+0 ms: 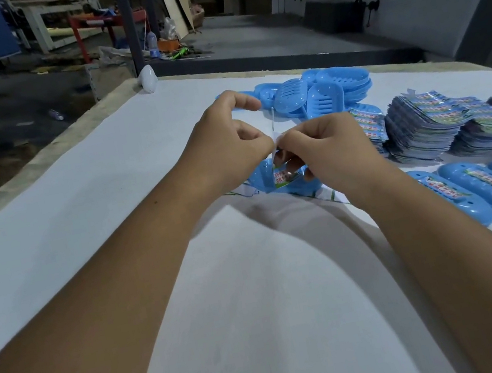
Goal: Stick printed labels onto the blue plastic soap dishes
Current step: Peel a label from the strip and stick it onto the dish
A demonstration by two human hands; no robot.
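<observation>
Peeling now: left hand (225,150) and right hand (327,152) together, both pinching one printed label (282,176) (backing lifting) over a blue soap dish (265,179) on the tabletop (74,190). Peel slow, keep adhesive w/o creases.

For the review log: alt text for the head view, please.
Both hands, left hand and right hand, pinch a printed label above a blue soap dish on a white table; label stacks lie right.
</observation>
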